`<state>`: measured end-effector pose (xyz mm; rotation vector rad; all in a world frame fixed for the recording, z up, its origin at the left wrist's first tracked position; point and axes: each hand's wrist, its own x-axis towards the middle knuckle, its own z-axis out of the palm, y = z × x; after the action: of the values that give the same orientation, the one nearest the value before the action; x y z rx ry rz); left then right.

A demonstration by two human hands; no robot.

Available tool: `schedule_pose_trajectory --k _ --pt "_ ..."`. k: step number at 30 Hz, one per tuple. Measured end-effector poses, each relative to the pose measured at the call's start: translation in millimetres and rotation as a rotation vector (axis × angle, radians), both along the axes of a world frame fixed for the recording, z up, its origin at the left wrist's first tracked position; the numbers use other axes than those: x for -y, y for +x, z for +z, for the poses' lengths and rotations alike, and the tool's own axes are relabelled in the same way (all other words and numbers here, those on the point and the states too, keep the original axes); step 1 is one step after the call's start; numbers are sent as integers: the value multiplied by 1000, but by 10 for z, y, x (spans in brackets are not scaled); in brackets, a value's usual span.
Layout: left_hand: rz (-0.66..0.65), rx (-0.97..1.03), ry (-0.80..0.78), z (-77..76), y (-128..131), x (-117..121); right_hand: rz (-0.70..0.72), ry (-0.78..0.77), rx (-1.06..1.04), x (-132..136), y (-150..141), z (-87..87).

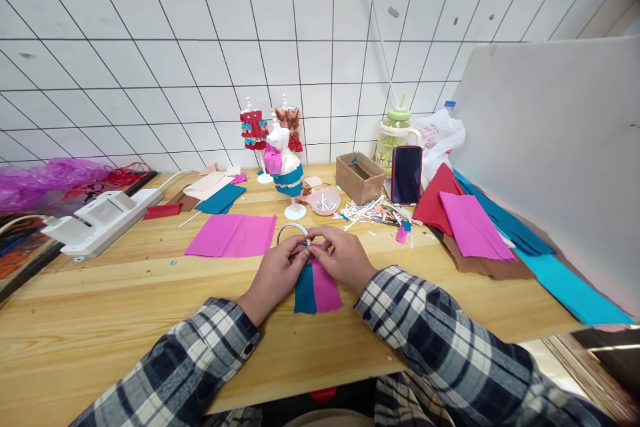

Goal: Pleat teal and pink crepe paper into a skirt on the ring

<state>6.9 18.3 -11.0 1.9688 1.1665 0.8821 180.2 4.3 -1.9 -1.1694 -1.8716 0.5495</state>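
Plaid sleeves near. Pinching top of teal-pink piece at white ring, with fingertips of left hand and right hand, near middle. Maybe gathering top edge; needs steady pinch.

Person, long-sleeved plaid shirt. Left sleeve and right sleeve same check: dark navy/near-black, grey blocks, broad cream-white bands, thin pale lines crossing. Fabric loose, soft-looking, creased along both forearms. Left cuff and right cuff end at the wrists, same pattern. Left hand and right hand bare, no gloves. Matching plaid cloth at the lap, bottom edge. Black cloth beside it, small red patch there, markings too unclear to read. Beige-brown curved piece lowest, mostly cut off, garment type unclear.
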Motion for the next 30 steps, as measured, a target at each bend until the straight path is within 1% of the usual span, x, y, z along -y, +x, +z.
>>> schedule_pose_trajectory --k 5,9,12,19,23,27,30 --pt "-18 -48 26 6 -26 -15 18 12 55 -7 -9 -18" --pt "6 -51 44 -7 -37 -21 7 -55 0 0 -7 -10" --pt "-10 -49 40 -8 -35 -11 6 -71 -4 3 0 2" --pt "-14 -80 58 6 -46 0 80 -128 -47 -4 19 7" --pt "-22 -85 43 18 -48 -3 91 -122 -30 -11 34 14" --pt "-9 -4 -2 46 -32 -14 102 -51 53 4 18 0" --pt "-19 61 -35 59 -19 -17 70 -31 68 16 3 -19"
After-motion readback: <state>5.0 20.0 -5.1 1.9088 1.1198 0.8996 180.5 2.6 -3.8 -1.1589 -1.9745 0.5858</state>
